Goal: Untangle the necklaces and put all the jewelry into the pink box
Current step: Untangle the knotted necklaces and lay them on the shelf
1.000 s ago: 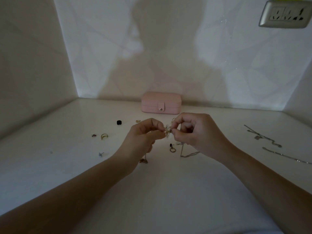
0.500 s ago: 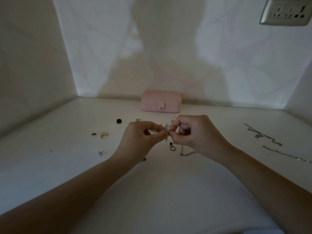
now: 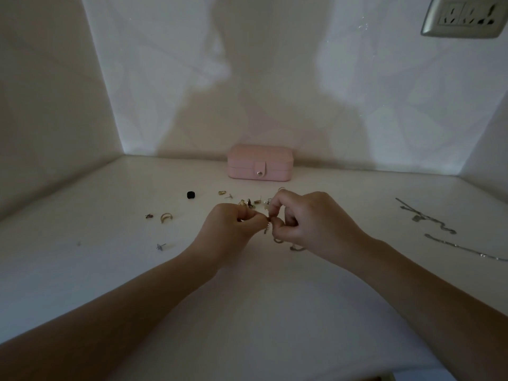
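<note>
— What are we holding?
— Our left hand (image 3: 236,224) and right hand (image 3: 310,224) each pinch one chain (image 3: 266,229), fingers curled, fingertips almost meeting.
— And around us on the desk (image 3: 247,312)?
— We count two necklaces (image 3: 427,219) far right, and one ring (image 3: 166,217) and one stud (image 3: 160,246) to the left.
— The box?
— One pink box (image 3: 259,162) by the back wall, clasp fastened; we can't see what is inside.
</note>
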`<state>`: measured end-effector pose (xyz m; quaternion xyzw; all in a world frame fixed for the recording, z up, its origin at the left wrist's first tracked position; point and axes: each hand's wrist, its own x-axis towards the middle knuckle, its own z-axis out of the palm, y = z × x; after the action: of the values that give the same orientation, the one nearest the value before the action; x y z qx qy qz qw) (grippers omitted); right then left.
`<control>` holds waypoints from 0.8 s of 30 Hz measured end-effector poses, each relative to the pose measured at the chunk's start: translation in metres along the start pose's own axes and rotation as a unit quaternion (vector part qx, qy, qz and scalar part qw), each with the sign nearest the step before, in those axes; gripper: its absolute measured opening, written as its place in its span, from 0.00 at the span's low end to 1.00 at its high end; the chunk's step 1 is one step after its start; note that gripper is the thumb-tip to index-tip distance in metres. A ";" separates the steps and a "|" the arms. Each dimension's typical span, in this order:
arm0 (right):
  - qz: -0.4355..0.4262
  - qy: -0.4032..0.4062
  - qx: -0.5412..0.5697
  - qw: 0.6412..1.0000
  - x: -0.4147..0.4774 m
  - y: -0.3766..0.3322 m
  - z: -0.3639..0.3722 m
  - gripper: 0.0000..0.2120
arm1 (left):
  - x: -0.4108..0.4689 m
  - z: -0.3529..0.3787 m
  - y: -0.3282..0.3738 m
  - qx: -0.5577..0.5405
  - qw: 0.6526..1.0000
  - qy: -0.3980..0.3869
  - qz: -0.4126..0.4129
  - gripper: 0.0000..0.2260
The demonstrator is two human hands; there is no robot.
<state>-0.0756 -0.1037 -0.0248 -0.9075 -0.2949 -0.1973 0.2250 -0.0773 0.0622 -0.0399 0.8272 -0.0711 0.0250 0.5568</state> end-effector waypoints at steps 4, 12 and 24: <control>-0.016 0.001 -0.059 0.998 0.000 -0.003 0.000 0.05 | -0.001 0.000 0.001 -0.052 0.998 -0.027 -0.012 0.10; -0.004 -0.004 0.035 0.999 -0.001 0.002 -0.002 0.04 | -0.001 -0.004 -0.002 -0.029 0.999 -0.006 0.022 0.08; 0.024 -0.042 0.060 0.997 -0.001 -0.002 0.001 0.05 | 0.001 -0.001 -0.006 0.074 0.995 0.010 0.063 0.02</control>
<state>-0.0770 -0.1017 -0.0257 -0.9064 -0.2937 -0.1359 0.2714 -0.0755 0.0649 -0.0448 0.8597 -0.1152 0.0735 0.4922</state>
